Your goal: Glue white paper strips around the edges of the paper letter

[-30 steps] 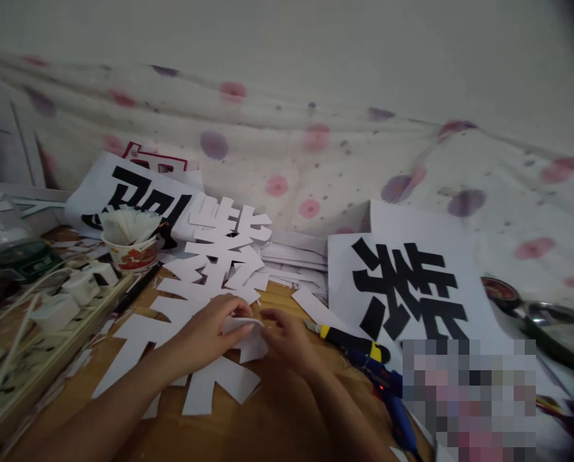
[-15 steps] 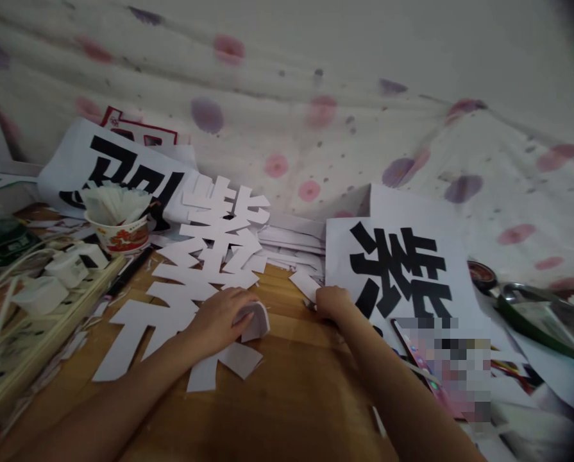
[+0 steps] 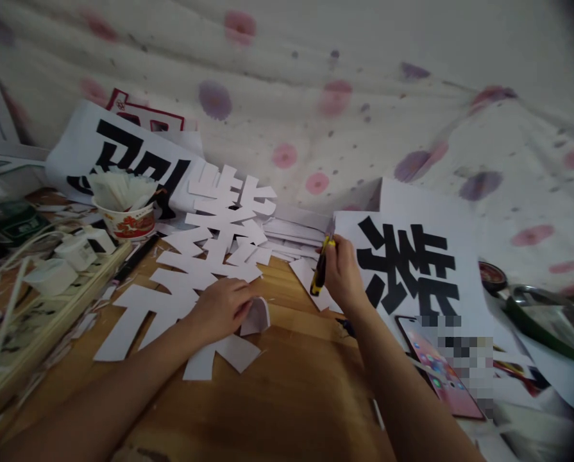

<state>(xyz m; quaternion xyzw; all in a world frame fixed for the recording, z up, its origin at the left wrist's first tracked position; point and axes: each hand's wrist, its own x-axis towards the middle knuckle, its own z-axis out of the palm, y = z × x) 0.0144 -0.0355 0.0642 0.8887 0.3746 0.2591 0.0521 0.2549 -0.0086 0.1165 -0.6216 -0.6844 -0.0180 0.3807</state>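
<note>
A large white paper cutout [image 3: 197,266] of a character with many strokes spreads over the wooden table [image 3: 296,385]. My left hand [image 3: 223,309] is closed on its lower part, where a curled flap [image 3: 256,317] stands up beside the fingertips. My right hand [image 3: 344,273] grips a yellow and black utility knife [image 3: 320,266], held above a white paper scrap [image 3: 310,282]. Right of that hand a white sheet [image 3: 416,256] carries a printed black character. A small dark object [image 3: 347,326] lies partly hidden by my right wrist.
On the left are a paper tub [image 3: 130,221] of pale strips, a power strip [image 3: 65,301] with white plugs, and a green bottle [image 3: 12,221]. Another printed sheet [image 3: 75,141] leans at the back. A phone [image 3: 440,372] and a green-rimmed tray [image 3: 546,324] sit on the right.
My right hand has lifted and turned, and the utility knife now shows in it. My left hand has stayed by the curled flap. The view has shifted slightly.
</note>
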